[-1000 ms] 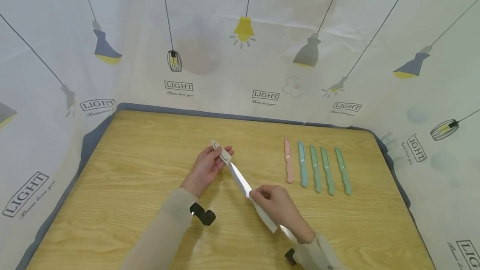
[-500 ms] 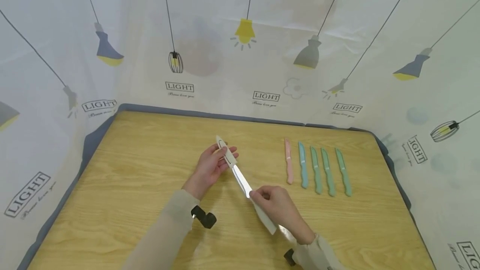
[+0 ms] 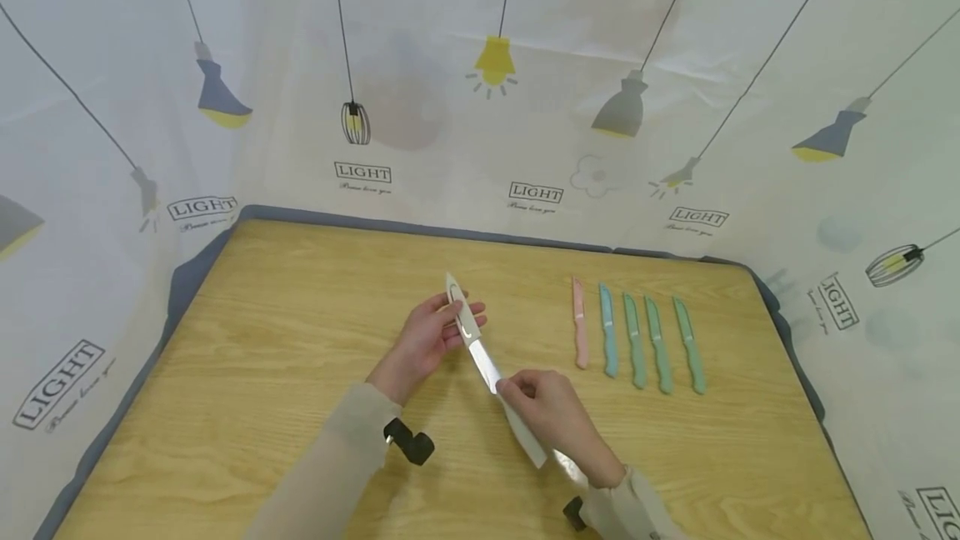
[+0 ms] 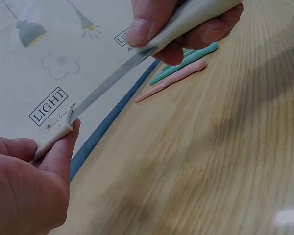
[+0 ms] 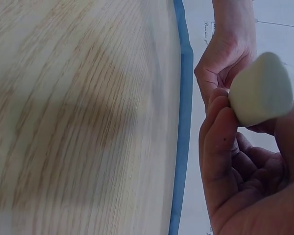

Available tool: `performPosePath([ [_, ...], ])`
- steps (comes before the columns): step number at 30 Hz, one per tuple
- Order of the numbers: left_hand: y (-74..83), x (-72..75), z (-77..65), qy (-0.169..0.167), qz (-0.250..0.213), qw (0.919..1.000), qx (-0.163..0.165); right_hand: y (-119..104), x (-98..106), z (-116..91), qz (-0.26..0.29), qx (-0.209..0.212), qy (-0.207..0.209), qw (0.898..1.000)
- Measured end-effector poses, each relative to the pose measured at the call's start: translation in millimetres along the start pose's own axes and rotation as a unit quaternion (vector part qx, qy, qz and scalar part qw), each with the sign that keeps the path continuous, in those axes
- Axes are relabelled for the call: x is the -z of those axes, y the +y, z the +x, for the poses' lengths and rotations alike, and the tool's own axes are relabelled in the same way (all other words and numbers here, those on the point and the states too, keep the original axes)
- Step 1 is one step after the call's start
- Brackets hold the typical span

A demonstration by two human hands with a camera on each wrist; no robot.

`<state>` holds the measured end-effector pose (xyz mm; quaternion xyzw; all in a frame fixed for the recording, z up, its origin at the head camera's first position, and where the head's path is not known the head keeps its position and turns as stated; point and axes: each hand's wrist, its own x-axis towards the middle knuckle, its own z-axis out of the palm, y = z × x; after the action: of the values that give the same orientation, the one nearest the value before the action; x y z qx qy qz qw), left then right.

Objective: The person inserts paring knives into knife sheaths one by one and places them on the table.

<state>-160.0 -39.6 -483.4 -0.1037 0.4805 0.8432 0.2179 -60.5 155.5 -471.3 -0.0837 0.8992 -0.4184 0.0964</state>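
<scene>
My left hand (image 3: 422,346) pinches a white knife sheath (image 3: 467,323) between thumb and fingers, above the middle of the table. Tip end first, a white-handled knife (image 3: 485,365) sits partly inside that sheath, its shiny bare blade (image 4: 110,82) showing between sheath and handle. With curled fingers my right hand (image 3: 561,415) grips the knife's white handle (image 4: 198,19) close to the blade. The right wrist view looks onto the butt of the handle (image 5: 264,90), and the blade is hidden there.
To the right, a pink knife (image 3: 578,323), a blue knife (image 3: 607,332) and several green knives (image 3: 656,347) lie side by side, handles toward me. The wooden table (image 3: 300,298) has a blue-grey edge (image 3: 420,230) against a lamp-patterned cloth (image 3: 420,40).
My left hand and the sheath have moved right, toward the knife handle. Less bare blade shows now, as more of it is inside the sheath. The right hand has barely moved.
</scene>
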Motion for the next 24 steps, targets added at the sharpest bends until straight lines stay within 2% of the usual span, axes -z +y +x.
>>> performPosePath([
  [12,-10.9,-0.1,-3.6,-0.025,0.025,0.9994,-0.002,-3,-3,3,-0.004,-0.002,0.006,1.0],
  [20,-15.0,-3.3,-4.9,-0.032,0.033,0.9989,-0.012,-5,-4,7,-0.007,-0.001,0.019,1.0],
  [24,-15.6,-2.6,-6.9,-0.025,0.042,0.9988,-0.01,-6,-6,9,0.001,-0.009,0.022,1.0],
])
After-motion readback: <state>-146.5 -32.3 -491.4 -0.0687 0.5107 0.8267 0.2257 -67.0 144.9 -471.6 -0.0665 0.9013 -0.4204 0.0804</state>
